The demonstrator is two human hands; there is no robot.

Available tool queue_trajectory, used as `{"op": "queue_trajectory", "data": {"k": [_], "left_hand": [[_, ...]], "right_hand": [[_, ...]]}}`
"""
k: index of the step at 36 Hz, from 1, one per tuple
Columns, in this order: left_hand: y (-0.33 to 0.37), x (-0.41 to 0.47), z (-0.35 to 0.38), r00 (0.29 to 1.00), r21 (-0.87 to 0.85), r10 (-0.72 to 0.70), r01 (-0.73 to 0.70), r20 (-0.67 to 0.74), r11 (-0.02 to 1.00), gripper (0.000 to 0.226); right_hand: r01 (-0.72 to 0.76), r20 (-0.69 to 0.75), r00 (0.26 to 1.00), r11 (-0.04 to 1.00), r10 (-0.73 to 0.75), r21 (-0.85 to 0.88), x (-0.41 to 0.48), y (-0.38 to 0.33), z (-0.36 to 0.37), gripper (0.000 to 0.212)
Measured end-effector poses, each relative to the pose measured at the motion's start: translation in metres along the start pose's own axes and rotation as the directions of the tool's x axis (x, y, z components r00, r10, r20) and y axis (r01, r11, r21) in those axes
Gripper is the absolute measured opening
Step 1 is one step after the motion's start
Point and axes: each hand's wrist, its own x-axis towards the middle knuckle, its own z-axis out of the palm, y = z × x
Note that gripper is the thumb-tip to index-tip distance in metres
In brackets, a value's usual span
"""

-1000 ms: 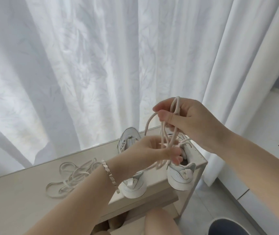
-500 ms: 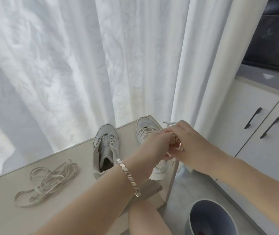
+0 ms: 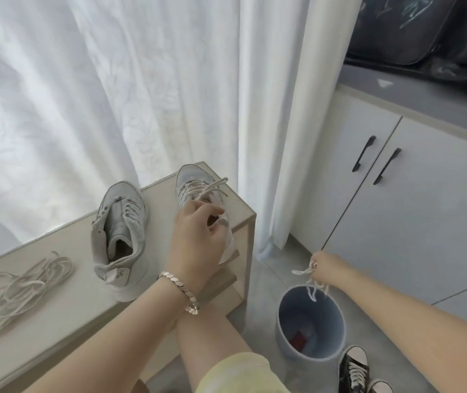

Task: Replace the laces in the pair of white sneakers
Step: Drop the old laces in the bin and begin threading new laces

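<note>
Fingers [image 3: 315, 264] of the right hand [image 3: 327, 269] are clenched round a bunched lace [image 3: 307, 275], a pale cord that sticks out to the left of the knuckles and hangs in short loops below them. That lace sits just over the rim of a round blue bin [image 3: 283, 330] standing on the grey floor, with its lowest loop dipping inside the opening; something red lies at the bottom of the bin

On the other side, the left hand [image 3: 198, 239] grasps the far sneaker [image 3: 191, 184] at its collar, fingers [image 3: 217, 222] curled over the opening, so the heel is mostly hidden beneath the palm. Loose lace ends lie across this shoe's toe and tongue. A second sneaker [image 3: 119, 231] stands just beside it to the left, apart from both hands, its mouth gaping and heel toward the camera. Both shoes rest on a pale wooden bench [image 3: 56, 321], the far sneaker close to its right end

Well to the left on the same bench lies a tangle of spare laces [image 3: 19, 290], untouched. A metal bracelet [image 3: 180, 289] circles the left wrist. Behind the bench hangs a white curtain [image 3: 141, 80]; a white cabinet [image 3: 425, 208] with black handles stands at right, and a black sneaker [image 3: 352, 370] sits on the floor near the bin
</note>
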Motion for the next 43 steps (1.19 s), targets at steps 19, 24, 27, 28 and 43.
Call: {"op": "queue_trajectory", "data": {"k": [19, 24, 27, 28, 43], "left_hand": [[-0.052, 0.004, -0.081, 0.983, 0.287, -0.160, 0.180, -0.091, 0.941, 0.039], [-0.068, -0.003, -0.099, 0.955, 0.299, -0.258, 0.292, -0.149, 0.908, 0.048], [-0.078, -0.006, -0.111, 0.947, 0.291, -0.271, 0.312, -0.174, 0.904, 0.055], [-0.082, -0.007, -0.114, 0.941, 0.289, -0.293, 0.331, -0.166, 0.899, 0.055], [-0.097, -0.002, -0.114, 0.914, 0.175, -0.406, 0.401, -0.005, 0.899, 0.028]], "right_hand": [[0.558, -0.560, 0.769, 0.752, -0.309, 0.351, -0.076, -0.126, -0.118, 0.024], [0.426, -0.413, 0.849, 0.889, -0.328, 0.168, -0.076, -0.175, -0.113, 0.057], [0.351, -0.354, 0.891, 0.926, -0.285, 0.140, -0.062, -0.185, -0.103, 0.054], [0.332, -0.333, 0.904, 0.931, -0.269, 0.149, -0.058, -0.187, -0.101, 0.052], [0.433, -0.435, 0.848, 0.868, -0.302, 0.241, -0.059, -0.169, -0.111, 0.027]]}}
